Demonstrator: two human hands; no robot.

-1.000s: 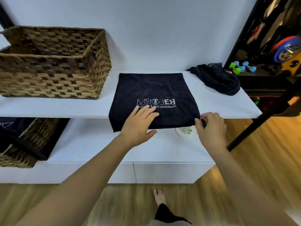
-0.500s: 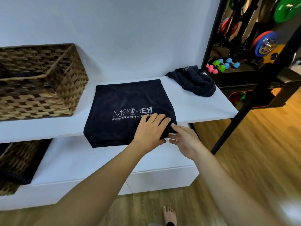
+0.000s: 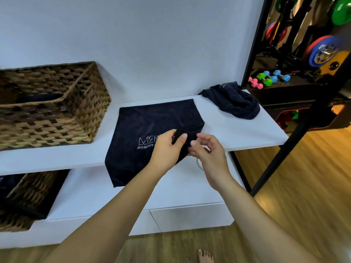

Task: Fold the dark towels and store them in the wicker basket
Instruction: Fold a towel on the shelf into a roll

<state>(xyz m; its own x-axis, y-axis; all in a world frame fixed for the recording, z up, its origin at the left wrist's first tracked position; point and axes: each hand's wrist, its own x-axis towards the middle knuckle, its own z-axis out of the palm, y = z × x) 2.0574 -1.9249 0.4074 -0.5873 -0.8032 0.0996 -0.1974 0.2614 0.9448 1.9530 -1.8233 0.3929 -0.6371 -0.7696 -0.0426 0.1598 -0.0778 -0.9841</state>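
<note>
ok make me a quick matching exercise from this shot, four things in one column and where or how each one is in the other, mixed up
Things:
1. towel with white lettering
2. crumpled dark towel
3. wicker basket
4. left hand

Places or states:
A. bunched up at the right end of the upper shelf
B. stands at the left end of the upper shelf
C. grips the near right corner of a towel
D. spread flat mid-shelf, near edge hanging over the front

Pairs: 1-D, 2-A, 3-B, 4-C
</note>
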